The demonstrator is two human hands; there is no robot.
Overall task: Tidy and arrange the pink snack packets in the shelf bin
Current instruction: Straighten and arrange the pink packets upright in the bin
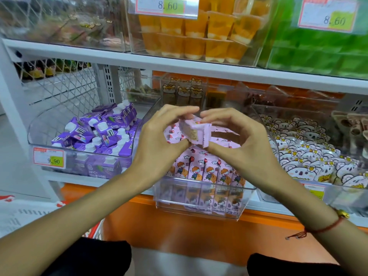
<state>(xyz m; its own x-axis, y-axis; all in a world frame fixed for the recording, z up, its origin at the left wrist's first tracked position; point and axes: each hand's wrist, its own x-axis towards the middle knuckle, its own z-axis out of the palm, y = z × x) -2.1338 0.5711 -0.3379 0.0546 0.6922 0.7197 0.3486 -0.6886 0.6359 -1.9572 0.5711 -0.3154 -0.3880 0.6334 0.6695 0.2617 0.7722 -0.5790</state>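
Both hands meet above the clear shelf bin (201, 206) and share one pink snack packet (196, 131). The left hand (159, 142) pinches the packet's near-left end between thumb below and curled fingers on top; the right hand (237, 140) pinches the opposite side the same way, thumb under the crimped edge, fingers arched over the top. The packet is lifted clear of the others and turned end-on, its pale end panel facing the camera.

Directly beneath the hands, a row of pink packets (207, 172) stands upright against the bin's front wall — cartoon figures facing out — and more pink packets (221, 143) lie flat and loose just behind the right thumb.

To the left of the left hand sits a bin of purple cartons (103, 132), with a price tag (49, 159) on its front. To the right of the right hand lies a bin of white bear-faced packets (310, 156). Above the hands, on the upper shelf, orange jelly cups (199, 36) are stacked. A red string bracelet (326, 228) circles the right wrist.
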